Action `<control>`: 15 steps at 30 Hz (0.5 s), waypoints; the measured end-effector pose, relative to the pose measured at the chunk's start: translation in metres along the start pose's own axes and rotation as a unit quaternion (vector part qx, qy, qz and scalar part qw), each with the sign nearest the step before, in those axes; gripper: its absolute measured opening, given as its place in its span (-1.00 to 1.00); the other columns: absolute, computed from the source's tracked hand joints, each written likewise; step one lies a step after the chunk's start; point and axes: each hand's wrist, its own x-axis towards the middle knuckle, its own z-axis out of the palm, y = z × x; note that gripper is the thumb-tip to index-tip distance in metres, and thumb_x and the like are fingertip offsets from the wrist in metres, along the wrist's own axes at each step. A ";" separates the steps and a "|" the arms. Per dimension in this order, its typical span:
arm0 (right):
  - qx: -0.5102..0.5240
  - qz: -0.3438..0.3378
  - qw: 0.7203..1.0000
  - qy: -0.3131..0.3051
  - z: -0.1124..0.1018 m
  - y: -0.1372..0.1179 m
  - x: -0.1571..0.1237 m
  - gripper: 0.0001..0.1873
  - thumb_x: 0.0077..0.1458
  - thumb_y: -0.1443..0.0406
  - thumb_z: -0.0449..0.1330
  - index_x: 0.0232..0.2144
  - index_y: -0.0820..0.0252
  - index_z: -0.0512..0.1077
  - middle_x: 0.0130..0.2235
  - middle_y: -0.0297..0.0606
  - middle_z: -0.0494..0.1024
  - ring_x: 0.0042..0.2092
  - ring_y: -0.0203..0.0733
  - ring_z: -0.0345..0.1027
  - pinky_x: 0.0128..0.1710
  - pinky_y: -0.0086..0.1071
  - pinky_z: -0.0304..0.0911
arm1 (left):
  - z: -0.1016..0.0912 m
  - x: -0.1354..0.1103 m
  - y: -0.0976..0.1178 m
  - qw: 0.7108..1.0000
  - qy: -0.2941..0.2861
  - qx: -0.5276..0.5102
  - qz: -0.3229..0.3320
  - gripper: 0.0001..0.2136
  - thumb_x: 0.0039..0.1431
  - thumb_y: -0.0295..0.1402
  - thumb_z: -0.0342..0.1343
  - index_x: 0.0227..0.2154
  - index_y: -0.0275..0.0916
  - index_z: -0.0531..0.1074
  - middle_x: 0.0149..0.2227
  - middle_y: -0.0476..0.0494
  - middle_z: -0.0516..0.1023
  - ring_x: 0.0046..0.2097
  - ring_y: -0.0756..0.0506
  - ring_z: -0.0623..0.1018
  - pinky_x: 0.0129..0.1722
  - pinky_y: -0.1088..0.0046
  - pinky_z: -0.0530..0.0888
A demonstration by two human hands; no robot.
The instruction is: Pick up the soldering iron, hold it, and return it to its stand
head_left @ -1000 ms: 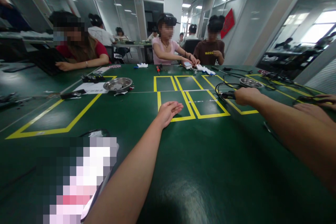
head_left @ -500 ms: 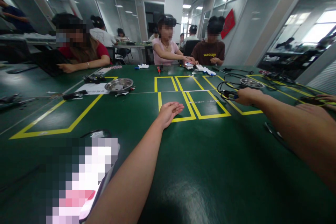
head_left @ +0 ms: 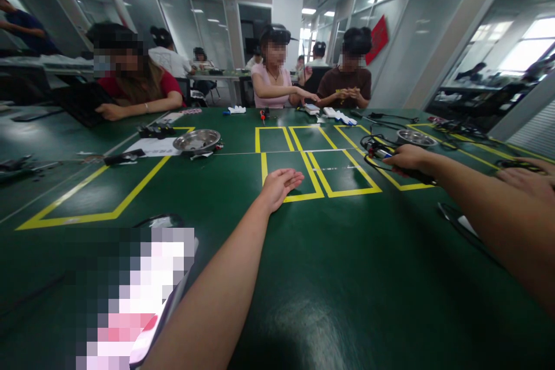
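My left hand (head_left: 282,188) rests on its edge on the green table (head_left: 329,266), inside a yellow-taped rectangle. Its fingers are stretched out and nothing is in them. Off to the right, my right hand (head_left: 411,161) is closed around a bundle of black cable (head_left: 372,147), whose loops stick out on the left. A small silver and blue piece shows at the fingertips, too small to name. Part of the bundle hangs dark beneath the palm; the rest is hidden by the hand.
A metal bowl (head_left: 197,141) stands left of centre, and another metal bowl (head_left: 416,138) lies behind my right hand. A phone with a lit screen (head_left: 151,277) is beside my left forearm. Another person's hand (head_left: 522,180) is at the right edge. People sit across the table.
My right hand has tilted and shifted slightly, with more of the black bundle showing beneath it. My left hand stays put. Across the table, a person in brown has raised their hands.
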 end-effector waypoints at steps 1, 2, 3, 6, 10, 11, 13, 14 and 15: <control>0.004 0.018 1.000 -0.021 0.003 0.000 -0.004 -0.74 -0.08 0.52 0.35 -0.64 0.36 0.34 -0.69 -0.26 0.33 -0.67 -0.43 0.12 -0.60 -0.48 0.04 | 0.000 0.000 0.000 1.000 0.001 -0.001 0.000 -0.94 0.17 -0.56 0.13 -0.29 -0.39 0.40 -0.22 -0.42 0.60 -0.17 -0.15 0.64 0.01 0.23 0.50; 0.001 0.039 0.998 -0.048 0.007 0.000 -0.007 -0.78 -0.03 0.48 0.34 -0.58 0.38 0.37 -0.66 -0.21 0.38 -0.66 -0.39 0.17 -0.61 -0.46 0.08 | 0.001 0.000 0.000 1.000 0.002 -0.003 -0.001 -0.94 0.17 -0.56 0.13 -0.29 -0.39 0.40 -0.23 -0.41 0.60 -0.17 -0.15 0.64 0.01 0.23 0.49; -0.001 0.056 0.996 -0.074 0.012 -0.001 -0.012 -0.82 0.02 0.43 0.33 -0.52 0.39 0.39 -0.61 -0.15 0.42 -0.64 -0.35 0.22 -0.61 -0.44 0.12 | 0.001 0.000 0.000 1.000 0.004 -0.004 -0.001 -0.95 0.17 -0.57 0.13 -0.30 -0.39 0.39 -0.23 -0.41 0.60 -0.18 -0.14 0.64 0.01 0.23 0.49; 0.050 0.053 0.989 -0.130 0.031 -0.005 -0.028 -0.84 0.14 0.31 0.25 -0.34 0.35 0.39 -0.49 -0.12 0.49 -0.57 -0.28 0.32 -0.57 -0.39 0.25 | 0.002 0.000 0.001 1.000 0.007 -0.007 -0.003 -0.96 0.17 -0.56 0.13 -0.31 -0.39 0.40 -0.25 -0.39 0.60 -0.20 -0.14 0.64 0.01 0.23 0.49; 0.155 0.027 0.967 -0.201 0.065 -0.014 -0.061 -0.83 0.19 0.25 0.21 -0.26 0.25 0.34 -0.42 -0.21 0.49 -0.52 -0.30 0.36 -0.51 -0.41 0.37 | 0.002 -0.003 0.003 1.000 -0.006 -0.003 -0.002 -0.95 0.17 -0.52 0.15 -0.30 -0.39 0.41 -0.23 -0.39 0.60 -0.19 -0.13 0.63 0.01 0.25 0.49; 0.192 0.025 0.956 -0.222 0.075 -0.018 -0.071 -0.83 0.18 0.25 0.21 -0.25 0.24 0.34 -0.42 -0.22 0.50 -0.51 -0.31 0.36 -0.52 -0.42 0.38 | 0.002 -0.003 0.003 1.000 -0.007 -0.002 -0.001 -0.94 0.17 -0.51 0.15 -0.30 -0.39 0.41 -0.23 -0.39 0.60 -0.19 -0.13 0.63 0.00 0.25 0.49; 0.264 0.025 0.927 -0.264 0.096 -0.025 -0.092 -0.82 0.17 0.24 0.21 -0.26 0.23 0.33 -0.42 -0.23 0.50 -0.51 -0.30 0.38 -0.53 -0.44 0.38 | 0.002 -0.004 0.003 1.000 -0.002 -0.001 0.001 -0.92 0.17 -0.47 0.17 -0.31 -0.39 0.42 -0.24 -0.38 0.60 -0.20 -0.13 0.63 -0.01 0.25 0.49; 0.289 0.026 0.914 -0.284 0.107 -0.029 -0.102 -0.82 0.17 0.24 0.21 -0.27 0.23 0.33 -0.41 -0.23 0.50 -0.51 -0.30 0.38 -0.54 -0.45 0.38 | 0.002 -0.003 0.003 1.000 0.000 -0.003 0.003 -0.90 0.17 -0.44 0.18 -0.31 -0.38 0.42 -0.25 -0.38 0.60 -0.21 -0.13 0.63 -0.02 0.25 0.49; 0.305 0.025 0.903 -0.302 0.117 -0.032 -0.112 -0.82 0.17 0.23 0.21 -0.27 0.23 0.33 -0.41 -0.22 0.51 -0.51 -0.30 0.39 -0.55 -0.45 0.38 | 0.002 -0.003 0.003 1.000 -0.001 -0.005 0.007 -0.87 0.17 -0.39 0.19 -0.32 -0.39 0.42 -0.25 -0.39 0.60 -0.21 -0.13 0.63 -0.03 0.25 0.50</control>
